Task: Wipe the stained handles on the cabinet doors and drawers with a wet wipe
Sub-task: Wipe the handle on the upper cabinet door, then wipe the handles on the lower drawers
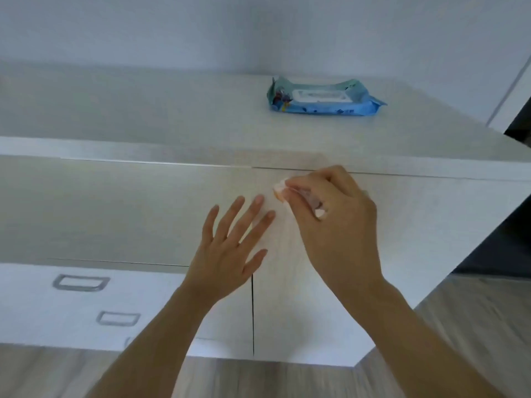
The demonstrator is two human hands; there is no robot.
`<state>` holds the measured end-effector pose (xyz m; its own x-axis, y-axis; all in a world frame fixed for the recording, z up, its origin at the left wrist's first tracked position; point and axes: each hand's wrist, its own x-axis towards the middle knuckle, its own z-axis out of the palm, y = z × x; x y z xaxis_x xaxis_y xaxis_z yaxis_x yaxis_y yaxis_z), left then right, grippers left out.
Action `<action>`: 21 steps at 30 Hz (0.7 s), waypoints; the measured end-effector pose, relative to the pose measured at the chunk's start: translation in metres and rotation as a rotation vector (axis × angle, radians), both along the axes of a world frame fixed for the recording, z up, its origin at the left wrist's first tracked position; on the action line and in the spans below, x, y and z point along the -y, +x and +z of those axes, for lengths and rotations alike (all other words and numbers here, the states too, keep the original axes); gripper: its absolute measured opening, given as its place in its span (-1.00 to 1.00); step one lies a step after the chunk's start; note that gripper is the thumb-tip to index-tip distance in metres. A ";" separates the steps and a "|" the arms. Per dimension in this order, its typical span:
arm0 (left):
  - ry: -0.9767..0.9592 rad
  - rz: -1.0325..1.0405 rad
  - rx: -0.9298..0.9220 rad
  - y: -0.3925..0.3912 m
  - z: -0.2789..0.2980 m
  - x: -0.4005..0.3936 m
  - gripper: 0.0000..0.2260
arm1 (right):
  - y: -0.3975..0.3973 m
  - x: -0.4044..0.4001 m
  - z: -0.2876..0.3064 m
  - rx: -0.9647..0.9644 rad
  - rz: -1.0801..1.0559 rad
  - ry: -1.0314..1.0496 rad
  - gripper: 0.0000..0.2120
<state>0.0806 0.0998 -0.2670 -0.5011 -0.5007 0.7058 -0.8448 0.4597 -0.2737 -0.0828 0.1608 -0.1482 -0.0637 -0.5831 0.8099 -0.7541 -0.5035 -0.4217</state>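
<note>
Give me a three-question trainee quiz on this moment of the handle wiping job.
1. True or false: the wet wipe pack lies on the cabinet top.
2. Which hand holds the wipe? A) left B) right C) neither
3. Fill in: the left hand has its fingers ____ against the cabinet front.

Key: 1 true. 2 B, the right hand pinches it near the door's top edge. 3 spread; two drawer handles show at lower left.

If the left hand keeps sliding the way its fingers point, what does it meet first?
Likely the wipe pinched in the right hand. The left hand lies open on the cabinet front, fingers pointing up and right toward it. Depth is unclear, so it might pass just under.
</note>
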 end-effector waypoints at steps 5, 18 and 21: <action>0.465 0.119 0.071 0.028 0.071 -0.061 -0.53 | 0.010 -0.013 0.044 -0.090 0.115 0.431 -0.90; 0.761 0.341 0.129 0.164 0.208 -0.136 -0.47 | 0.141 -0.055 0.128 -0.286 0.260 0.679 -0.86; 0.769 0.384 0.165 0.217 0.215 -0.152 -0.46 | 0.194 -0.066 0.121 -0.255 0.238 0.692 -0.87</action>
